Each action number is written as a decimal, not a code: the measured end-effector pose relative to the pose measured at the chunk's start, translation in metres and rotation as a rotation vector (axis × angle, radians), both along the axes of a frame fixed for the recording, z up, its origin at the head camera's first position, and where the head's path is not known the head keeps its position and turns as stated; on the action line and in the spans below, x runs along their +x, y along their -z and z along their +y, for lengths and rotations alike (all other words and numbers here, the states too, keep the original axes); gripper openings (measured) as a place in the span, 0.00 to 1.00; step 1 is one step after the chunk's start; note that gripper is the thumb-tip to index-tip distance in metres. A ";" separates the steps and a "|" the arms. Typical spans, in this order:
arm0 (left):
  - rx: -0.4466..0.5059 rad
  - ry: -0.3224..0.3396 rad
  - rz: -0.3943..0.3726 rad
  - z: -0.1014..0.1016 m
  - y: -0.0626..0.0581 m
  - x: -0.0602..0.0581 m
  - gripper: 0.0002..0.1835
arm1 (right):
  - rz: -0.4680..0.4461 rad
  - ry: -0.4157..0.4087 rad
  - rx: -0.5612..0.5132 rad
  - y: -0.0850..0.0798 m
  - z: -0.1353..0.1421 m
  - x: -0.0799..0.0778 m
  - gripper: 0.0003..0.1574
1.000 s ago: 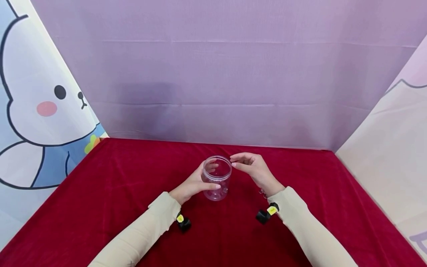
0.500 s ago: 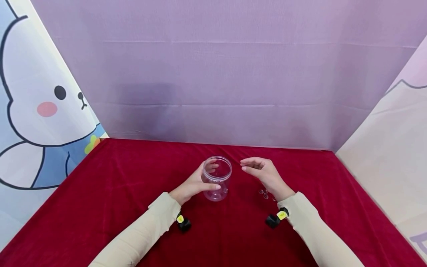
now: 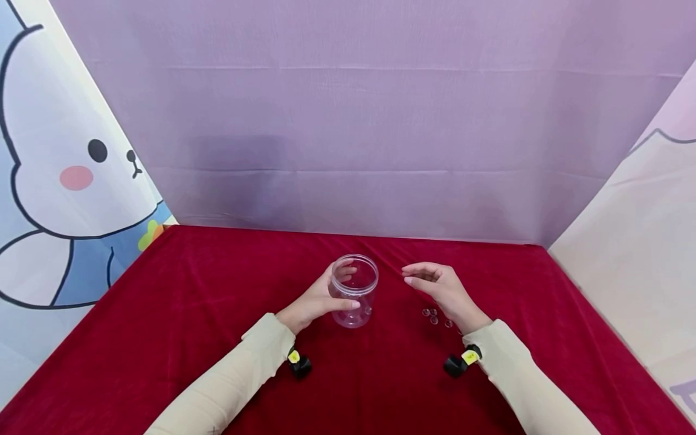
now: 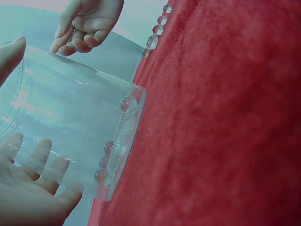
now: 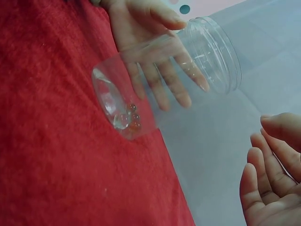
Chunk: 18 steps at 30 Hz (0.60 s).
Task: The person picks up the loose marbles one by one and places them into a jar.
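- Yellow wrist tags (image 3: 470, 357) are bearing writing too small to read.
- Loose clear beads (image 3: 434, 321) are lying on the surface (image 3: 391, 380), beneath the nearer right hand (image 3: 447, 292).
- The right hand is hovering, thumb and fingertips parted, apparently holding nothing.
- The left hand (image 3: 312, 305) is gripping the upright, unlabelled jar (image 3: 359, 295), more beads (image 4: 106, 161) sitting inside.

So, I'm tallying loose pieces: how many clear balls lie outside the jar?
5 visible on the red cloth: three clustered balls, a fourth ball to their right, and a fifth ball by the right sleeve, which may hide more.
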<state>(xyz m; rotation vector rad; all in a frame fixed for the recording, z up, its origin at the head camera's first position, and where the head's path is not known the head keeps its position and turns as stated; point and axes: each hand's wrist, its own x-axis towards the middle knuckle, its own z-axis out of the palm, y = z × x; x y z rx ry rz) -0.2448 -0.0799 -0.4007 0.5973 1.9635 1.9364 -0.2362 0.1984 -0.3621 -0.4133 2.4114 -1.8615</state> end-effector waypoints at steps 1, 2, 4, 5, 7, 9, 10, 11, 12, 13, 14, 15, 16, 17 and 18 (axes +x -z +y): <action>-0.001 0.000 0.000 0.000 0.000 0.000 0.45 | 0.002 0.003 0.001 0.001 0.001 0.000 0.20; -0.002 0.000 0.001 0.000 0.000 0.000 0.45 | 0.003 0.008 0.006 0.001 0.002 0.001 0.20; -0.002 0.001 0.001 0.000 0.000 0.000 0.45 | -0.002 0.020 0.018 0.002 0.005 0.002 0.21; -0.002 0.002 0.002 0.001 0.000 0.000 0.45 | -0.007 0.026 0.023 0.001 0.006 0.003 0.21; -0.001 0.002 0.004 0.001 0.000 0.000 0.45 | -0.010 0.032 0.026 0.002 0.009 0.004 0.22; 0.000 0.003 0.006 0.001 0.000 0.000 0.45 | -0.013 0.041 0.029 0.002 0.012 0.005 0.23; 0.000 0.003 0.006 0.001 0.001 0.000 0.45 | -0.010 0.045 0.029 0.002 0.014 0.006 0.23; -0.001 0.002 0.008 0.001 0.001 0.000 0.46 | -0.003 0.049 0.029 0.003 0.015 0.006 0.24; -0.002 0.002 0.008 0.001 0.001 0.000 0.46 | 0.003 0.050 0.028 0.003 0.017 0.006 0.24; -0.002 0.003 0.008 0.001 0.001 -0.001 0.46 | 0.009 0.053 0.029 0.004 0.019 0.006 0.25; -0.002 0.003 0.009 0.001 0.001 -0.001 0.46 | 0.010 0.059 0.032 0.004 0.020 0.006 0.25; -0.003 0.004 0.010 0.001 0.001 -0.001 0.46 | 0.012 0.062 0.030 0.005 0.022 0.007 0.25; -0.003 0.004 0.011 0.001 0.001 -0.001 0.46 | 0.017 0.063 0.029 0.005 0.024 0.007 0.25; -0.002 0.004 0.013 0.001 0.001 -0.001 0.45 | 0.019 0.062 0.025 0.005 0.026 0.007 0.26; -0.001 0.004 0.014 0.001 0.001 -0.001 0.45 | 0.021 0.061 0.022 0.006 0.028 0.007 0.26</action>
